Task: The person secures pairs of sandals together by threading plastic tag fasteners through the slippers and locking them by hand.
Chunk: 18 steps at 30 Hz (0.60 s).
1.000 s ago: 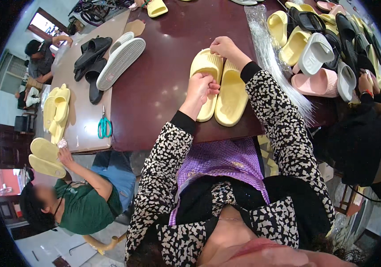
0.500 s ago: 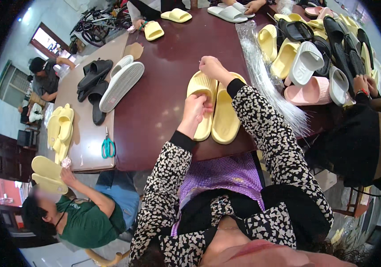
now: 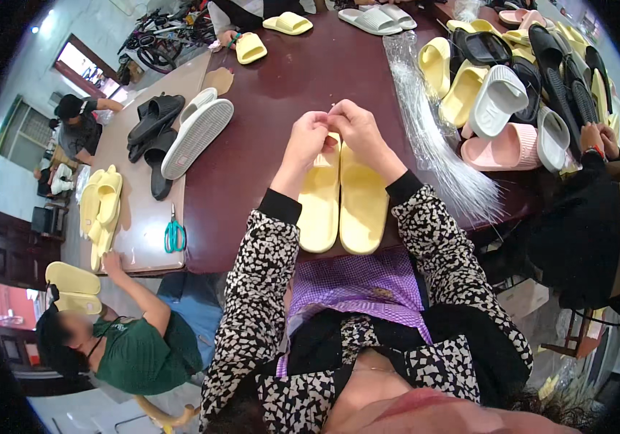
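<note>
A pair of yellow slide slippers, the left slipper (image 3: 319, 217) and the right slipper (image 3: 363, 217), lies side by side on the dark red table, heels toward me. Over their far strap ends my left hand (image 3: 310, 141) and my right hand (image 3: 362, 134) meet, fingertips pinched together. Something tiny may be between the fingers, but it is too small to make out. The hands cover much of the straps, mostly the left one.
Clear plastic strands (image 3: 440, 148) lie at the right, beside piled slippers including a grey slide (image 3: 498, 101). Leftward are teal-handled scissors (image 3: 174, 231), an upturned grey slipper (image 3: 198, 141) and black slippers (image 3: 156, 119). A person in green (image 3: 143, 347) sits left; another person's hands (image 3: 596, 139) are at right.
My left hand has left the left slipper's strap opening and joined my right hand. The pair has shifted slightly toward me. The co-worker's hand has left the grey slippers at the far side.
</note>
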Motion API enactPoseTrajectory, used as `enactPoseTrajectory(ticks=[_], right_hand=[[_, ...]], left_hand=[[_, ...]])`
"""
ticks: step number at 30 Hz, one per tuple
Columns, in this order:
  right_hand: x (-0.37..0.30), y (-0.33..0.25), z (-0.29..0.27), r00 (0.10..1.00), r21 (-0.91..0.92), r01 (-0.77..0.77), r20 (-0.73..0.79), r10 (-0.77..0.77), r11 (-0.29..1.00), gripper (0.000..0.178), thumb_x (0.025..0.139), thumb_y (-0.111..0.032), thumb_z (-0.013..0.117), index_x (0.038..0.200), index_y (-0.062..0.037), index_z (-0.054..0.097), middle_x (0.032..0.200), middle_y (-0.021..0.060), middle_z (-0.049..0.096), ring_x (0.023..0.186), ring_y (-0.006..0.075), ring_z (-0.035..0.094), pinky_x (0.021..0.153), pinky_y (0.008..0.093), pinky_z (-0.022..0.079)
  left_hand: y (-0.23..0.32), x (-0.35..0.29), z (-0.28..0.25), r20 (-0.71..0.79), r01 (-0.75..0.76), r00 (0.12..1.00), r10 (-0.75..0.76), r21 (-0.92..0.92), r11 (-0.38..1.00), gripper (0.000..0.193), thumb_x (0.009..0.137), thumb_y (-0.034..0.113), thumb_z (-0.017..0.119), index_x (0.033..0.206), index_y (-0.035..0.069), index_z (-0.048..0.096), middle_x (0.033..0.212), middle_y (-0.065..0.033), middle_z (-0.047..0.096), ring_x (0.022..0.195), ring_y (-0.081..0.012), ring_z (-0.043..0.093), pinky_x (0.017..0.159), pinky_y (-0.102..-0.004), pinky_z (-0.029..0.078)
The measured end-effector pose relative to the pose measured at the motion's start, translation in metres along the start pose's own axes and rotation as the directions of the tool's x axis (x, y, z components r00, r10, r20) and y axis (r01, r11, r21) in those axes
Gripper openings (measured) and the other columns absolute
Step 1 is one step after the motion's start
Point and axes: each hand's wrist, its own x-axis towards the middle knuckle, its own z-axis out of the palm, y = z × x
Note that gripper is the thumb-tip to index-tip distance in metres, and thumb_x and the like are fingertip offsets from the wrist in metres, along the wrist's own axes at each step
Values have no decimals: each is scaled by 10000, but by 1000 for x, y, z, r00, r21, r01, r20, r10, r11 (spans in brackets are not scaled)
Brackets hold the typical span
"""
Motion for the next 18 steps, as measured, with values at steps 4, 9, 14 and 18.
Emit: enactPoseTrajectory(ticks=[4, 9, 14, 18], right_hand=[[-1, 17, -7, 990, 189, -129, -25, 136, 973, 53, 832, -51, 576, 851, -6, 595, 714, 64, 607, 666, 111, 583, 587, 266, 472], [-4, 21, -21, 971, 349, -223, 1, 238, 910, 60, 840, -57, 573, 850, -5, 600, 721, 33, 610, 659, 79, 573, 574, 232, 462], [-6, 22, -29, 932, 385, -346, 39, 359, 855, 81, 860, -70, 552, 890, -4, 586, 723, 10, 591, 656, 67, 560, 599, 202, 462], [-9, 18, -31, 907, 278, -419, 106, 407, 864, 91, 862, -79, 550, 898, -3, 586, 710, 3, 576, 638, 56, 527, 585, 196, 439]], left_hand=[[-8, 1, 9, 79, 85, 993, -90, 61, 995, 145, 863, 54, 532, 980, -23, 567, 756, -37, 592, 569, -74, 532, 505, -199, 449], [-16, 1, 17, -10, 51, 999, -50, 155, 987, 110, 850, 78, 577, 886, -22, 605, 672, -13, 566, 495, -52, 492, 413, -194, 392], [-18, 0, 11, -56, 34, 998, -37, -64, 997, 117, 851, 99, 611, 862, -17, 617, 646, 3, 545, 452, -24, 438, 378, -172, 334], [-24, 0, 9, -36, 37, 998, -44, -180, 983, 124, 855, 111, 620, 870, -12, 621, 640, 7, 542, 440, -12, 424, 372, -157, 315]])
